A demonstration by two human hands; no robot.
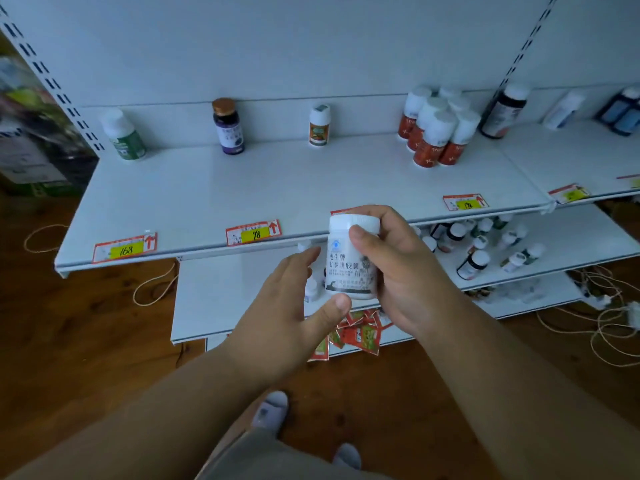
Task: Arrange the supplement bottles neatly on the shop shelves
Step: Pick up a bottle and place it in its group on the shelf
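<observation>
A white supplement bottle (349, 265) with a white cap and black lettering is upright in front of the top shelf's edge. My right hand (398, 271) grips it from the right, thumb across the label. My left hand (287, 306) touches its base and left side with thumb and fingertips, fingers spread. On the top shelf (277, 188) stand a green-labelled bottle (123, 135), a dark purple bottle (228, 128), a small white bottle (319, 124) and a cluster of several orange-labelled bottles (436, 133).
The lower shelf (242, 292) holds several loose bottles (485, 247), some lying down. Red sachets (356, 334) spill at its front. Price tags (254, 233) line the top shelf edge. Cords (606, 327) trail on the wooden floor. More bottles (505, 110) stand on the right bay.
</observation>
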